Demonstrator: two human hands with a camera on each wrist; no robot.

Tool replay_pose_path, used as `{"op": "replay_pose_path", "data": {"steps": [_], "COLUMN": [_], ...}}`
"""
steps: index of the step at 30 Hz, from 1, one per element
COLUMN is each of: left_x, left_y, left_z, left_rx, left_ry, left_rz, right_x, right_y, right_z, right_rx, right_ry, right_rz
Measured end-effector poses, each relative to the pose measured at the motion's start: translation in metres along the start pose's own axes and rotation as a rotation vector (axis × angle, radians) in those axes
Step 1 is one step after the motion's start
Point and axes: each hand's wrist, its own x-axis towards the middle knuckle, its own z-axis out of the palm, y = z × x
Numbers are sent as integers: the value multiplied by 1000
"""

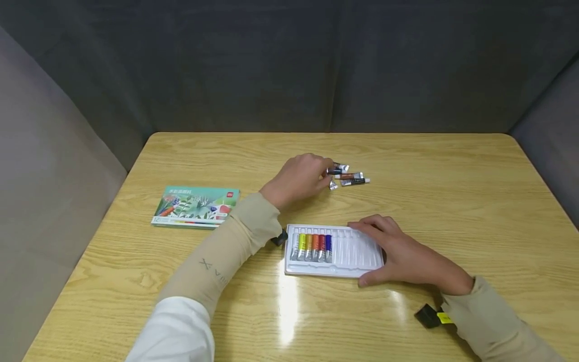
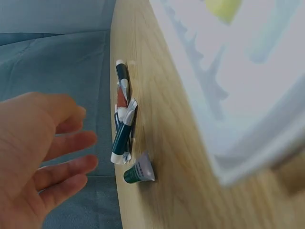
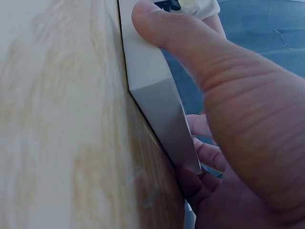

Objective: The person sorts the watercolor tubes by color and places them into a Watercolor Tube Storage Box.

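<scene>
My left hand (image 1: 300, 178) reaches over a small pile of loose paint tubes at the back of the table. In the left wrist view its fingers are loosely bent, with no tube between them. A dark green tube (image 2: 123, 138) with a white cap lies across the others there, beside a short green tube (image 2: 139, 172). The brown tube (image 1: 350, 176) and black tube (image 1: 356, 182) lie to the hand's right. My right hand (image 1: 402, 251) grips the right end of a white plastic paint tray (image 1: 357, 269), thumb on the near side, fingers on the far side. Several tubes, including a yellow one (image 1: 301, 246), fill its left half.
A green illustrated paint box (image 1: 199, 206) lies flat at the left, partly behind my left forearm. Dark cloth (image 1: 253, 70) hangs behind the wooden table (image 1: 452, 201). A black wrist device (image 1: 427, 317) sits by my right sleeve.
</scene>
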Motion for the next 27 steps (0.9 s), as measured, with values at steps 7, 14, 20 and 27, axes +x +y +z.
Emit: {"op": "replay_pose_path", "data": {"steps": [7, 14, 20, 27], "left_x": [18, 28, 32, 35], "left_y": [2, 6, 6, 6], "left_z": [4, 10, 13, 18], "left_rx": [47, 65, 117, 138], "left_ry": [-8, -75, -117, -145], "left_rz": [5, 40, 21, 7], "right_x": [1, 1, 2, 2], "right_y": [-1, -4, -8, -13], "right_z": [1, 3, 5, 4], "right_rx": [4, 19, 23, 26], "right_ry": [6, 18, 25, 13], "right_rz": [3, -11, -20, -13]}}
